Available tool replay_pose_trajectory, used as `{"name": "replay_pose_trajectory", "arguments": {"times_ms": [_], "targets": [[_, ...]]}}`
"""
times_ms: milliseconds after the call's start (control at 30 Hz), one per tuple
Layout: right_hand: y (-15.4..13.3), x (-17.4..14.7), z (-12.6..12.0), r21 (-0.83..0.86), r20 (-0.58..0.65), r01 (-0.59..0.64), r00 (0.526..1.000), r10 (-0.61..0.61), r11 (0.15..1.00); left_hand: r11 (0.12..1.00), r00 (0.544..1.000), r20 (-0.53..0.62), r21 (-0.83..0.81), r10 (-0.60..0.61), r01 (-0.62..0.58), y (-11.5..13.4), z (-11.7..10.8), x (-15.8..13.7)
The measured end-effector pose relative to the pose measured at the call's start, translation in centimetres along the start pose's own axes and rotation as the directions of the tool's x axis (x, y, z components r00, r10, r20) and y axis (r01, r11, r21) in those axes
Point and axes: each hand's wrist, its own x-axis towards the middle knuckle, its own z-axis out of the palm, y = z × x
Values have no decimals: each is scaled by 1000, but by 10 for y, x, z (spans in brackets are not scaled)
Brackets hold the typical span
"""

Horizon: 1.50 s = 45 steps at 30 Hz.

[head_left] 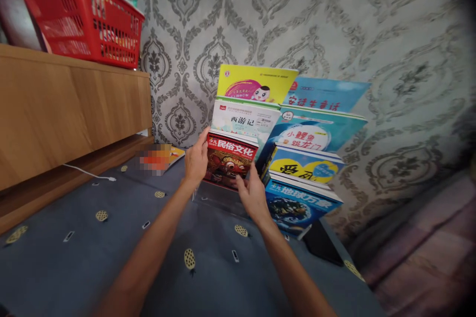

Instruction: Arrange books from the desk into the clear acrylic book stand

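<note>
At the far left, a red basket (pixel 90 15) is sitting on a wooden cabinet (pixel 74 114); lower down, a partly blurred booklet (pixel 174 152) is lying on the patterned cloth (pixel 74 270). Further right, we are finding the left hand (pixel 196 159) grasping the left edge of the red book (pixel 231 157), which is leaning back at a clear holder (pixel 219 199), in front of a white book (pixel 245 120) and a yellow book (pixel 253 81). Pale page edges are showing above its cover, so we are expecting a modest weight and a body that is bending a little. The cover is looking glossy; we are judging it somewhat slippery, with corners that are likely creasing under a pinch. We are favouring a hold on both side edges, fingers behind and thumbs in front, keeping the pages together. The right hand (pixel 256 197) is grasping the lower right edge, though how hard the hands are squeezing, we cannot tell. At the right, a blue book (pixel 297 210) is leaning before other volumes, a dark flat slab (pixel 323 245) lying beside it.
</note>
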Motion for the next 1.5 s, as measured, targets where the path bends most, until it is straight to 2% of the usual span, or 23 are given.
{"name": "replay_pose_trajectory", "arguments": {"times_ms": [367,533,667,867,933,1000,1100,1200,1367,1500], "targets": [[-13,-1,-4,30,16,-21,1000,20,999,999,999,16,8,41,-41,0,-4,2],[-16,-4,-6,46,52,-57,997,55,997,997,995,71,38,68,-71,-9,-6,1],[-13,-7,-6,1,22,-35,999,35,999,997,994,85,-10,71,-71,-17,-5,-1],[-25,-34,-3,-44,-15,24,1000,-25,999,994,980,165,-3,112,-113,-34,-11,-9],[-33,-57,-3,-60,18,82,997,-81,995,986,970,235,141,56,-91,-49,-17,-14],[-36,-85,-5,-68,124,149,982,-140,986,915,947,307,402,-98,-36,-69,-26,-20],[-30,-129,-9,-76,371,219,912,-176,973,813,917,291,579,-273,58,-105,-42,-28],[-16,-161,-13,-116,508,198,854,-113,973,694,877,258,712,-406,112,-135,-60,-31],[-7,-172,-14,-188,574,189,817,-49,964,575,799,288,814,-527,86,-162,-75,-28],[-12,-167,-16,-202,586,174,810,-24,964,512,777,292,858,-558,45,-167,-74,-26]]}}
